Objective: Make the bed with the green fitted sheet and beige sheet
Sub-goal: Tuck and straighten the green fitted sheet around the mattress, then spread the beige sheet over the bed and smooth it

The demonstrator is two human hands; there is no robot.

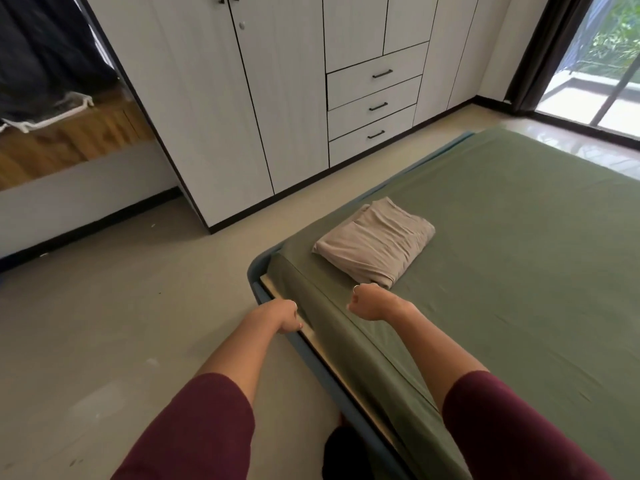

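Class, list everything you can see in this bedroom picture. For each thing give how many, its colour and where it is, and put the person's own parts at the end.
green fitted sheet: one, green, spread over the mattress.
beige sheet: one, beige, folded, lying on the green sheet near the bed's corner.
bed frame: one, blue, around the mattress.
wardrobe: one, white with dark trim, along the wall.
drawers: three, white with dark handles, in the wardrobe.
curtain: one, dark, beside the window.
left hand: one, at the sheet's side edge, fingers curled.
right hand: one, fist on the bed's top edge.
sleeves: two, maroon.
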